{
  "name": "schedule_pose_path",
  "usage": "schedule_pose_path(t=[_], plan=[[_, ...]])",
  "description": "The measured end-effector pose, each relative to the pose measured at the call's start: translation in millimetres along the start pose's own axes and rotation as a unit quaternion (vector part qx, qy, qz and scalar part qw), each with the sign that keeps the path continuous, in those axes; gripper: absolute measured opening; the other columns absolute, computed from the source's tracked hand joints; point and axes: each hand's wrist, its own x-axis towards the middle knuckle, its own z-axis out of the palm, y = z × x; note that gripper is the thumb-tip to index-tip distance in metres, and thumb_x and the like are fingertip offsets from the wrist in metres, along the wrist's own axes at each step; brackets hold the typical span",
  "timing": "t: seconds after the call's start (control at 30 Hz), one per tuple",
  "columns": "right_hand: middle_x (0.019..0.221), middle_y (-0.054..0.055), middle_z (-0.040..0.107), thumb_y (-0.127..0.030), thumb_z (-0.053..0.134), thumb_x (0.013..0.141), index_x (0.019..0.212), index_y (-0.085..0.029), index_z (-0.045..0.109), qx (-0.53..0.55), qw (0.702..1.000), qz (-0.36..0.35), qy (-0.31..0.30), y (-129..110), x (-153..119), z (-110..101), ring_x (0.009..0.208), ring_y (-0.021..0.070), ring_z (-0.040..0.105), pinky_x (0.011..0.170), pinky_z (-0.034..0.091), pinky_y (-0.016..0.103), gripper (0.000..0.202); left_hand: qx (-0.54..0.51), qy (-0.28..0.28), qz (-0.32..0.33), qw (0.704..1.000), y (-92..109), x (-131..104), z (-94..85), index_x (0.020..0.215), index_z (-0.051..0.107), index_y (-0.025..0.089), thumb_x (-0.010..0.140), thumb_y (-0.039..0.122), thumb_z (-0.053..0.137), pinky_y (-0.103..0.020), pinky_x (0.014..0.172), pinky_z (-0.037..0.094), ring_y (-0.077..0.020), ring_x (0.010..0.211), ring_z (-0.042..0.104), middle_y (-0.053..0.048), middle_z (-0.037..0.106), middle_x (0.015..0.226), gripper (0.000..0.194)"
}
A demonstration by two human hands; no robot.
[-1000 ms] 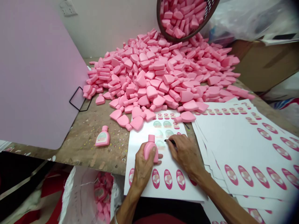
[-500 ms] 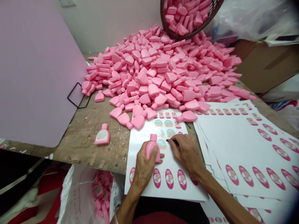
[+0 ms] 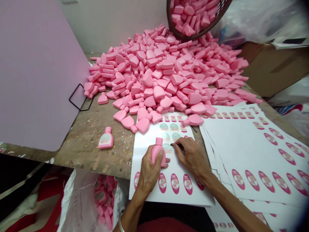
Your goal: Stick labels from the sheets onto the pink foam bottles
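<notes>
You Are Working at a Crowded Bench (image 3: 82, 145)

On its far side, a heap of pink bottles (image 3: 159, 71) is spreading. Nearer, a label sheet (image 3: 146, 145) is lying, its far edge partly under them. Over it, your left grip (image 3: 147, 169) is grasping one pink bottle (image 3: 156, 151), cap pointing far. Your right grip (image 3: 192, 155) is pinching a small dark tool (image 3: 172, 144) near a pale green label (image 3: 167, 149).

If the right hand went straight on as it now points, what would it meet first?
Probably the pale green, rounded label just left of the thin, dark tool in the right hand, on the white paper sheet; depth is unclear.
</notes>
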Motion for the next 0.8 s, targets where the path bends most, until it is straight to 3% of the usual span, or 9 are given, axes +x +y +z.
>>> schedule_pose_path(t=[0.13,0.33,0.5,0.67,0.8], plan=[[0.071,0.002,0.061,-0.029,0.054,0.086,0.077,-0.02,0.057,0.043,0.999,0.013,-0.001,-0.1,2.6,-0.1,0.068,0.0172,0.053,0.068,0.039,0.033,0.013,0.004,0.002,-0.003,1.0,1.8,-0.9,0.4,0.107,0.052,0.015,0.085,0.047,0.053,-0.032,0.063,0.059,-0.0217,0.074,0.07,-0.006,0.063,0.08,0.039],[0.075,0.004,0.063,-0.032,0.057,0.084,0.081,-0.019,0.058,-0.02,1.0,-0.011,0.011,-1.0,2.9,1.0,0.072,0.019,0.055,0.071,0.04,0.035,0.013,0.006,0.005,-0.005,1.0,4.8,-2.4,0.9,0.107,0.052,0.015,0.086,0.047,0.052,-0.032,0.064,0.058,-0.0219,0.074,0.07,-0.006,0.065,0.079,0.039],[0.071,0.002,0.062,-0.033,0.06,0.082,0.077,-0.021,0.056,0.039,0.999,0.014,0.011,-0.8,3.7,2.5,0.067,0.0172,0.054,0.066,0.04,0.032,0.014,-0.013,0.011,0.001,1.0,4.6,-2.5,0.6,0.107,0.054,0.015,0.085,0.049,0.053,-0.03,0.062,0.058,-0.0224,0.074,0.071,-0.006,0.065,0.079,0.041],[0.074,0.004,0.064,-0.03,0.056,0.085,0.081,-0.019,0.059,-0.045,0.998,-0.036,0.028,2.5,2.5,1.0,0.072,0.0189,0.055,0.072,0.038,0.036,0.012,-0.012,0.009,0.002,1.0,3.8,-3.3,1.2,0.107,0.053,0.015,0.086,0.047,0.051,-0.031,0.063,0.058,-0.0213,0.073,0.07,-0.006,0.064,0.08,0.038],[0.074,0.003,0.063,-0.032,0.059,0.083,0.081,-0.019,0.058,-0.015,0.999,-0.027,0.011,-1.8,1.4,0.7,0.07,0.018,0.055,0.071,0.04,0.035,0.013,0.003,0.006,0.001,1.0,3.0,-3.8,1.1,0.109,0.052,0.015,0.087,0.047,0.05,-0.029,0.062,0.058,-0.0207,0.073,0.07,-0.007,0.064,0.085,0.039]])
